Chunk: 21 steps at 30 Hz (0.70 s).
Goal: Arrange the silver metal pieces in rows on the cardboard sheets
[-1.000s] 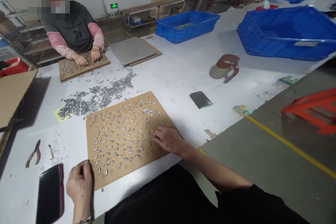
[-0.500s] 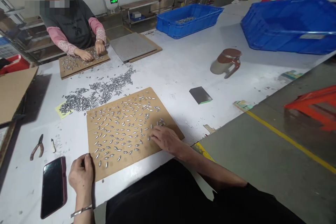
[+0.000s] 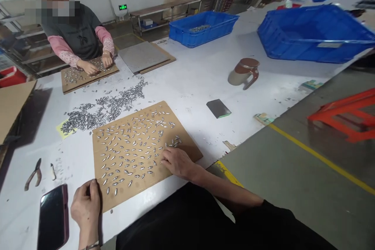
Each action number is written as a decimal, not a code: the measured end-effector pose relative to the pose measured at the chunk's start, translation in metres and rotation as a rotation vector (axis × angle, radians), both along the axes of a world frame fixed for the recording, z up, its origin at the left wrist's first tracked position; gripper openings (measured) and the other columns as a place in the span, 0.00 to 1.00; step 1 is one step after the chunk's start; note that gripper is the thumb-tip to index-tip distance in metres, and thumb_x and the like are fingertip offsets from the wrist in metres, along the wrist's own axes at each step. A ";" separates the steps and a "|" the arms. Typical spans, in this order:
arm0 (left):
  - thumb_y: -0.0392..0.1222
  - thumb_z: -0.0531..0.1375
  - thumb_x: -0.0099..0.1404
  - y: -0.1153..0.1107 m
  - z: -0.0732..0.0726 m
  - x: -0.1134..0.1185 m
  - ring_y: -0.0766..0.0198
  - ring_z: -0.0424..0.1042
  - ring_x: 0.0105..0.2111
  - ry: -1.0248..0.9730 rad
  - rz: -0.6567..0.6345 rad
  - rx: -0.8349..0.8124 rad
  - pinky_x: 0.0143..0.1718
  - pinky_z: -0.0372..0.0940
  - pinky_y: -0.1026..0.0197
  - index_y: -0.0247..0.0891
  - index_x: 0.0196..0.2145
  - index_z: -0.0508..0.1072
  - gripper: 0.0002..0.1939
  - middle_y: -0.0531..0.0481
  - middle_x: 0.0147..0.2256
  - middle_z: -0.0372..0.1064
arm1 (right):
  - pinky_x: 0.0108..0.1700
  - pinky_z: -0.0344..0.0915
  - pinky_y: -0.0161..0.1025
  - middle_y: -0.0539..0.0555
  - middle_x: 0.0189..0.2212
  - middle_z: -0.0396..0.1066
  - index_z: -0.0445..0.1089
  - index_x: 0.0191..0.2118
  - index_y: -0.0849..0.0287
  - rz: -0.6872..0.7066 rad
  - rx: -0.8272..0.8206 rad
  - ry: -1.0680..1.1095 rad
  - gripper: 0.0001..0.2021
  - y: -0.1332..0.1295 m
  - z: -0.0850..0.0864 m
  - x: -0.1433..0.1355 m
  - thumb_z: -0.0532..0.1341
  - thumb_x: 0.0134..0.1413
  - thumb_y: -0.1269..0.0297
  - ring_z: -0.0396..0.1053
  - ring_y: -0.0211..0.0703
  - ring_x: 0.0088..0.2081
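Seen from the head camera, bent over a cardboard sheet [image 3: 191, 154] on a white worktable [image 3: 199, 86], with the right hand [image 3: 179, 163] lowered near its right side, fingers curled and fingertips down among small metal pieces; impossible to tell whether pinching one. Just beyond those knuckles, slightly to the right, bunched in a loose cluster [image 3: 176, 140] with long axes pointing mixed ways. Spread leftward from the same fingertips in uneven rows, pointed at both ends, many slanting away and to the right, others lying nearly crosswise. Far nearer to the right hand than to the left hand [image 3: 86, 205], curled against the sheet's left edge, near its closest corner, touching but too hidden to tell whether gripping. Piled past the sheet's far left edge, well apart from both hands, in a long heap [image 3: 84, 119]. Bounded by the sheet's right corner just right of the right wrist, then by the table edge; wider toward the far right, with a dark block [image 3: 218, 108] and a lidded mug [image 3: 245, 67] standing farther off. Hemmed on the left hand's outer side by a phone [image 3: 52, 218], with pliers [image 3: 37, 170] beyond.
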<state>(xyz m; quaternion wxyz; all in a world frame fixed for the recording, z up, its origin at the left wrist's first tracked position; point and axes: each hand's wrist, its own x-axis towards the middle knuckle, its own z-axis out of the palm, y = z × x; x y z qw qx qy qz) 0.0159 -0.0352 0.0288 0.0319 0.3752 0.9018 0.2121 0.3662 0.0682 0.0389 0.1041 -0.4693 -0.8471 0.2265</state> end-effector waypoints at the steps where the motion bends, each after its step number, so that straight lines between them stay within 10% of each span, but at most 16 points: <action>1: 0.55 0.55 0.65 0.001 0.001 0.000 0.52 0.73 0.40 -0.002 -0.001 0.001 0.37 0.63 0.54 0.43 0.37 0.79 0.17 0.44 0.40 0.77 | 0.42 0.61 0.34 0.52 0.38 0.73 0.73 0.38 0.58 -0.023 -0.003 0.032 0.05 0.003 0.001 0.006 0.61 0.67 0.66 0.71 0.40 0.40; 9: 0.54 0.57 0.64 0.003 0.006 0.002 0.52 0.72 0.36 0.018 -0.013 0.021 0.34 0.63 0.54 0.43 0.34 0.79 0.15 0.44 0.37 0.77 | 0.47 0.62 0.38 0.55 0.43 0.73 0.76 0.44 0.56 -0.106 0.083 -0.082 0.09 0.040 0.000 0.060 0.59 0.68 0.72 0.70 0.43 0.45; 21: 0.54 0.54 0.66 0.002 0.007 0.007 0.51 0.73 0.42 0.007 -0.011 -0.011 0.41 0.64 0.53 0.41 0.38 0.79 0.18 0.42 0.41 0.77 | 0.42 0.59 0.37 0.55 0.37 0.71 0.73 0.37 0.60 0.002 0.088 -0.121 0.10 0.030 0.011 0.040 0.56 0.69 0.67 0.68 0.42 0.38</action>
